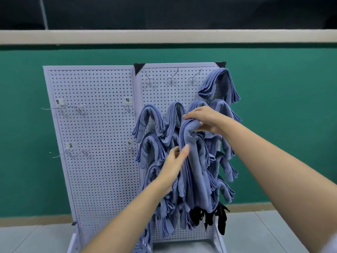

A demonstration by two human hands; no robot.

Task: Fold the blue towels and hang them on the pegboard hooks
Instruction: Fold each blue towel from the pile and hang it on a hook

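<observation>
Where the right hand (206, 121) grips the towel (193, 161), the pegboard (94, 128) is hidden.

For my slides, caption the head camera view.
A person's right hand and left hand hold a folded blue cloth towel among others hung on the white perforated pegboard.

R hand (204, 121) grips folded blue towel (197, 172) at top, L hand (173, 161) pinches its edge, by white pegboard (94, 125).

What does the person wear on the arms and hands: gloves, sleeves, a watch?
Both forearms are bare. The left hand and the right hand have no gloves, rings or watch. What may be a pale sleeve edge shows high on the right arm.
</observation>
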